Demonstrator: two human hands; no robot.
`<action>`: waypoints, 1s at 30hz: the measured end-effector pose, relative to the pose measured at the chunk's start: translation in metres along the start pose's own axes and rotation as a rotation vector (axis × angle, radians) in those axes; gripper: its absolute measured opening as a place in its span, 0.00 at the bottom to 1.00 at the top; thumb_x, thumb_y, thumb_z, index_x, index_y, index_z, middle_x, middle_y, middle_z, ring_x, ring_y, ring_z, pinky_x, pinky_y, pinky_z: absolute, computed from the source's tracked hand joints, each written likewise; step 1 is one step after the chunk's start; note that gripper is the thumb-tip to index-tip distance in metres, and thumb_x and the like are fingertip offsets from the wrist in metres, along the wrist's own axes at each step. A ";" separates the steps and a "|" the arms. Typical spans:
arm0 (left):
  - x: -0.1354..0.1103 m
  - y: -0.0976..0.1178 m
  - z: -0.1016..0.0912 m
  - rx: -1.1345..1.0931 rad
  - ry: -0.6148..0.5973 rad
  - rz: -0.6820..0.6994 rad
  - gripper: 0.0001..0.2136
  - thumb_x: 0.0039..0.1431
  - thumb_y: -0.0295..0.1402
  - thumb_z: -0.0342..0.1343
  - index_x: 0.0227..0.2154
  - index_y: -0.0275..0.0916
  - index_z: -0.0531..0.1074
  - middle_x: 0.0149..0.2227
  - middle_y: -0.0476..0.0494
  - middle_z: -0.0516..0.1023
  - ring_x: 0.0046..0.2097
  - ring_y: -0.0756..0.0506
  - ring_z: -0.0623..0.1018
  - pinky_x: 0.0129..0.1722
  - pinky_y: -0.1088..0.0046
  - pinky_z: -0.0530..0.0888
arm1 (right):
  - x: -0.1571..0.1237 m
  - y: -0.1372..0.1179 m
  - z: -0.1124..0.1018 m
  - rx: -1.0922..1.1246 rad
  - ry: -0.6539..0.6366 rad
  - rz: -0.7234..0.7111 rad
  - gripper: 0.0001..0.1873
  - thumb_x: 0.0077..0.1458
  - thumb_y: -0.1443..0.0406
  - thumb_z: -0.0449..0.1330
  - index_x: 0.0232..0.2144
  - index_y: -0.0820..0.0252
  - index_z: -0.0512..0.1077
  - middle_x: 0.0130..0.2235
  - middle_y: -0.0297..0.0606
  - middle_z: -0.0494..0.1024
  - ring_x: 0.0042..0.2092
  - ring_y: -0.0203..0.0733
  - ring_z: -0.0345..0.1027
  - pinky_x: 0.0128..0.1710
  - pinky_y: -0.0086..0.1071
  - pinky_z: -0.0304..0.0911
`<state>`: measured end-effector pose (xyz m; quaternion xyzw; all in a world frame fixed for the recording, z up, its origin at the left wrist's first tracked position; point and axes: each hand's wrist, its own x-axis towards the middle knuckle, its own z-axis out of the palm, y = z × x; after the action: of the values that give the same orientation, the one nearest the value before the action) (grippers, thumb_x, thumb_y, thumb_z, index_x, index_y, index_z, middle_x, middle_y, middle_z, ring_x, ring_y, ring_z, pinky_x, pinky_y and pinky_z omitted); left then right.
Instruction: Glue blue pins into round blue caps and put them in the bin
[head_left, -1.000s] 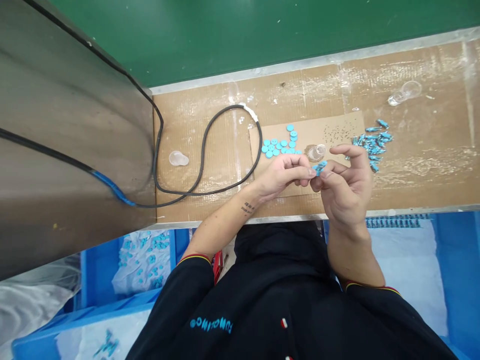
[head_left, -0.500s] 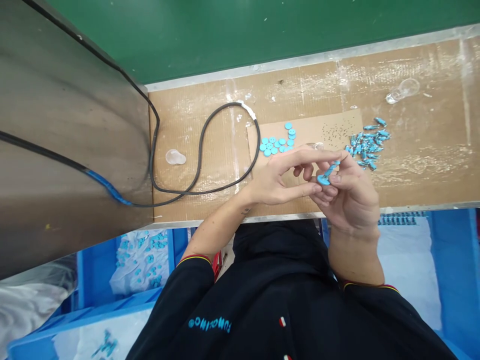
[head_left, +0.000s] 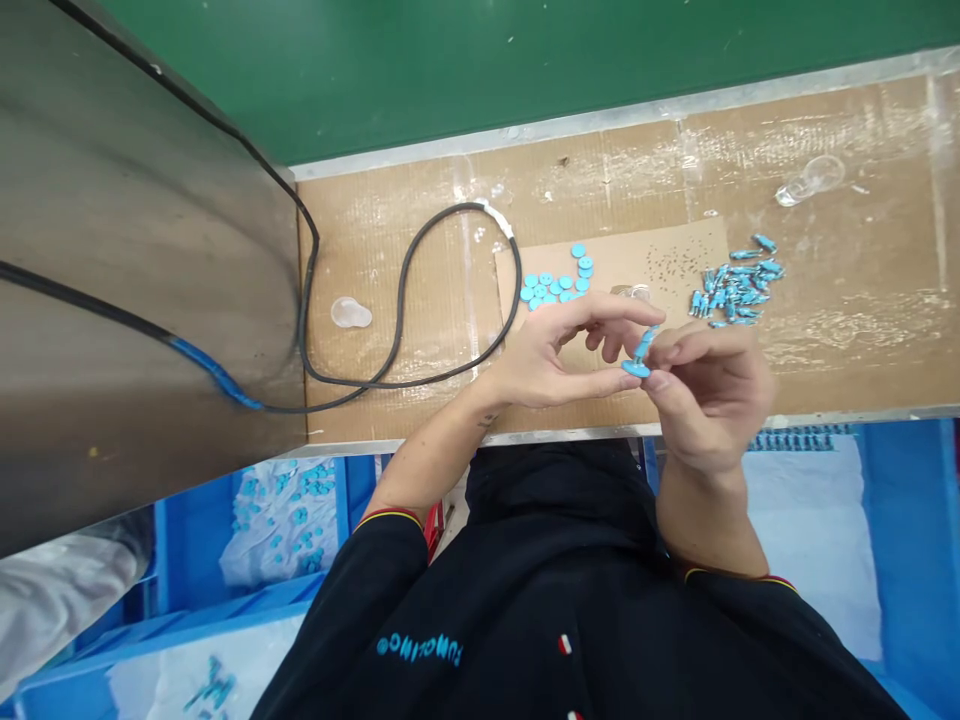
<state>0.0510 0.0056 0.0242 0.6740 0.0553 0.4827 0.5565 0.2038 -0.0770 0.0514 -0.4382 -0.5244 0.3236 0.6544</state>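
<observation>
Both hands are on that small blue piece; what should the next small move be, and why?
Likely a light squeeze to seat it: the blue piece sits pinched between the left hand and the right hand above the cardboard, disc end at the thumbs.

Over bench front edge: right grip pinched on small blue pin w/ disc. Left grip thumb tip touching disc end, index arched above; unclear if clamping. Behind, on cardboard sheet: blue discs at L, blue pins at R. Black cable looped further L, clear plastic bit between its strands.
</observation>
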 end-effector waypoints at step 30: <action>0.000 -0.009 -0.008 -0.122 -0.080 -0.079 0.27 0.51 0.55 0.75 0.48 0.47 0.76 0.36 0.53 0.76 0.35 0.53 0.75 0.33 0.74 0.72 | -0.006 0.010 -0.009 -0.394 -0.193 -0.421 0.12 0.62 0.62 0.70 0.47 0.49 0.74 0.37 0.33 0.77 0.33 0.40 0.72 0.33 0.36 0.70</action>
<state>0.0495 0.0146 0.0167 0.6550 0.0298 0.4354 0.6168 0.2113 -0.0799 0.0393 -0.4056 -0.7162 0.1129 0.5566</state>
